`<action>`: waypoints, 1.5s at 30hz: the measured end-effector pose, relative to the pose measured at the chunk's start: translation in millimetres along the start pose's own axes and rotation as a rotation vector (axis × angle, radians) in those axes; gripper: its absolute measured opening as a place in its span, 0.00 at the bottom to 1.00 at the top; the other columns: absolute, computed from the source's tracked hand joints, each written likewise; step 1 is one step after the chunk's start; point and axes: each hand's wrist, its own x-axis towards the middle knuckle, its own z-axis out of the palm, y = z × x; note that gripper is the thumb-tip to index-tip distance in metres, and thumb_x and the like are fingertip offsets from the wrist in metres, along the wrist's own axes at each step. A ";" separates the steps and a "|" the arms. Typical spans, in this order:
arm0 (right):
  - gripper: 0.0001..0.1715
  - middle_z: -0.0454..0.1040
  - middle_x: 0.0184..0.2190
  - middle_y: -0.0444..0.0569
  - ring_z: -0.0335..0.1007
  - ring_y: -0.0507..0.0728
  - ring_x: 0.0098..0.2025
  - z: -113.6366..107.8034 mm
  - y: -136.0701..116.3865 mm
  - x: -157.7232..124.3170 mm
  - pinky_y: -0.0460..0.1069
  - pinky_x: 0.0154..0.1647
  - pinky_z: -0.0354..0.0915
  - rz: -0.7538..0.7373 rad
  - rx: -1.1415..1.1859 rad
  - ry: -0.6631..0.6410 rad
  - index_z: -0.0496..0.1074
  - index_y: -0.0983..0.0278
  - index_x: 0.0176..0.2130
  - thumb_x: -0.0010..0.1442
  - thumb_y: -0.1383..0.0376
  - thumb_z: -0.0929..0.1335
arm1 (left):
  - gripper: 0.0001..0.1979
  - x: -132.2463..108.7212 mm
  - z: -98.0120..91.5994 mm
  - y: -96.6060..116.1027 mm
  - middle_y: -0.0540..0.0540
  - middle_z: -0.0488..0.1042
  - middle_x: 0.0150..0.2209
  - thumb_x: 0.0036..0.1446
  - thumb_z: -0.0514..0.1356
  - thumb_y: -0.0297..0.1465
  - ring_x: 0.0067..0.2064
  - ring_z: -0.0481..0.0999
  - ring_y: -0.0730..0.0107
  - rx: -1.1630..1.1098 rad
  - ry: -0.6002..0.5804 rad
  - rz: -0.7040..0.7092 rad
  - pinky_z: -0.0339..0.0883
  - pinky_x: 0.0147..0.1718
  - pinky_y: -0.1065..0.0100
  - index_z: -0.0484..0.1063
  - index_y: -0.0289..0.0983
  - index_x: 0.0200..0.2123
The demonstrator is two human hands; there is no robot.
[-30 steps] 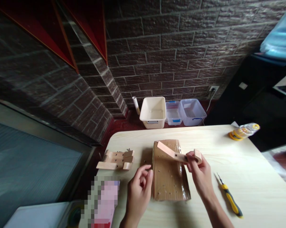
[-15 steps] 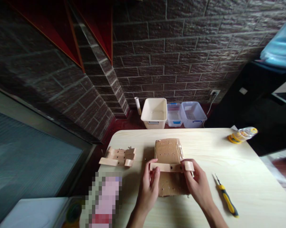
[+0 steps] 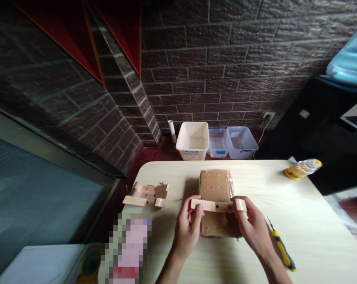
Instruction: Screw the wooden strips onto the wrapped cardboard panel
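A pale wooden strip (image 3: 208, 205) with dark holes and a curled right end lies level across the cardboard box (image 3: 216, 184). My left hand (image 3: 188, 220) pinches its flat left end between thumb and fingers. At the curled end, my right hand (image 3: 251, 221) has its fingers wrapped round the strip. Small holes dot the top of the box, and clear tape shows along its right side. To the left, several similar bent wooden strips (image 3: 147, 192) lie side by side on the table. A yellow and black screwdriver (image 3: 282, 246) rests to the right of my right hand.
The light wooden table (image 3: 311, 221) has a clear and yellow container (image 3: 303, 169) at its back right. A blurred pink item (image 3: 132, 244) lies at the left edge. Beyond the table stand a cream basket (image 3: 192, 140) and two clear plastic bins (image 3: 240, 144) by the brick wall.
Both hands have shifted slightly right with the strip between them. The cardboard box has also moved right and a little away from me. The other strips stay in place.
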 end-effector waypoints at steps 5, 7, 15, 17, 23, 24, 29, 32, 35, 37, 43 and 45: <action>0.15 0.74 0.30 0.46 0.66 0.57 0.33 -9.8 7.4 -0.5 0.47 0.25 0.61 -0.014 -0.070 -0.087 0.74 0.60 0.37 0.66 0.52 0.67 | 0.19 0.2 -4.5 1.6 0.50 0.76 0.32 0.65 0.59 0.46 0.34 0.77 0.70 0.004 0.017 0.005 0.70 0.35 0.72 0.70 0.38 0.50; 0.14 0.75 0.31 0.47 0.67 0.57 0.34 -12.2 9.9 -2.0 0.46 0.23 0.61 -0.014 -0.070 -0.116 0.74 0.60 0.39 0.65 0.52 0.68 | 0.20 0.8 -4.4 2.4 0.50 0.76 0.31 0.65 0.59 0.46 0.34 0.77 0.70 -0.006 0.027 0.007 0.70 0.35 0.72 0.71 0.38 0.50; 0.17 0.65 0.22 0.40 0.58 0.51 0.24 -10.1 10.0 8.2 0.45 0.21 0.56 0.104 0.390 0.181 0.71 0.60 0.37 0.64 0.50 0.70 | 0.23 1.9 -3.7 2.5 0.43 0.78 0.44 0.64 0.60 0.44 0.44 0.77 0.65 -0.082 -0.013 0.105 0.72 0.44 0.66 0.68 0.40 0.58; 0.18 0.63 0.21 0.38 0.54 0.49 0.22 -10.3 8.6 13.8 0.44 0.20 0.53 0.150 0.644 0.252 0.69 0.60 0.34 0.62 0.50 0.72 | 0.20 3.2 -3.6 -2.1 0.42 0.76 0.51 0.65 0.60 0.42 0.50 0.76 0.63 -0.011 -0.021 0.134 0.70 0.50 0.64 0.68 0.42 0.57; 0.16 0.69 0.24 0.39 0.62 0.48 0.24 -12.5 5.7 19.3 0.42 0.22 0.59 0.181 0.904 0.281 0.70 0.60 0.35 0.56 0.56 0.77 | 0.13 -0.4 2.1 -8.5 0.44 0.72 0.54 0.64 0.61 0.33 0.54 0.72 0.63 0.281 -0.021 0.359 0.66 0.51 0.64 0.71 0.44 0.52; 0.16 0.69 0.23 0.39 0.62 0.47 0.24 -11.6 5.3 18.3 0.42 0.22 0.59 0.188 0.891 0.274 0.70 0.60 0.36 0.56 0.56 0.77 | 0.11 -1.6 3.5 -8.6 0.45 0.73 0.52 0.64 0.61 0.32 0.53 0.72 0.64 0.296 -0.002 0.396 0.66 0.51 0.64 0.72 0.44 0.50; 0.20 0.70 0.19 0.38 0.60 0.47 0.18 -1.0 -0.8 10.0 0.42 0.17 0.56 0.258 0.823 0.201 0.67 0.60 0.35 0.57 0.52 0.76 | 0.09 -4.7 11.1 -9.1 0.46 0.74 0.46 0.64 0.61 0.30 0.46 0.73 0.67 0.272 0.082 0.411 0.68 0.44 0.67 0.73 0.42 0.47; 0.21 0.73 0.19 0.40 0.60 0.47 0.14 8.4 -10.1 3.4 0.42 0.14 0.55 0.248 0.754 0.178 0.64 0.59 0.34 0.59 0.50 0.74 | 0.06 -6.1 15.7 -5.7 0.48 0.74 0.42 0.64 0.62 0.31 0.41 0.73 0.70 0.172 0.110 0.373 0.68 0.41 0.69 0.73 0.41 0.45; 0.21 0.72 0.16 0.40 0.65 0.51 0.15 17.7 -22.0 -4.6 0.44 0.15 0.58 0.182 0.632 0.170 0.64 0.59 0.33 0.61 0.49 0.73 | 0.06 -8.8 17.4 0.7 0.49 0.75 0.39 0.63 0.64 0.33 0.39 0.73 0.72 0.079 0.086 0.329 0.69 0.40 0.71 0.74 0.41 0.44; 0.21 0.70 0.15 0.40 0.67 0.53 0.16 23.3 -28.5 -10.0 0.45 0.17 0.62 0.138 0.561 0.134 0.64 0.59 0.31 0.61 0.49 0.73 | 0.08 -10.1 16.1 4.3 0.49 0.77 0.39 0.61 0.65 0.33 0.38 0.74 0.72 0.053 0.055 0.301 0.70 0.40 0.72 0.75 0.41 0.44; 0.17 0.74 0.20 0.42 0.71 0.54 0.20 37.6 -28.0 -20.7 0.47 0.20 0.67 0.089 0.448 0.042 0.67 0.59 0.31 0.62 0.52 0.73 | 0.05 -9.1 11.8 6.8 0.50 0.78 0.34 0.60 0.67 0.35 0.37 0.75 0.71 0.026 -0.035 0.209 0.70 0.38 0.72 0.80 0.41 0.38; 0.16 0.74 0.21 0.42 0.72 0.54 0.21 40.9 -24.0 -21.4 0.48 0.22 0.68 0.083 0.439 0.037 0.68 0.59 0.32 0.62 0.53 0.72 | 0.05 -8.8 12.3 6.8 0.49 0.79 0.34 0.62 0.65 0.35 0.38 0.76 0.70 0.006 -0.069 0.177 0.70 0.39 0.71 0.81 0.41 0.37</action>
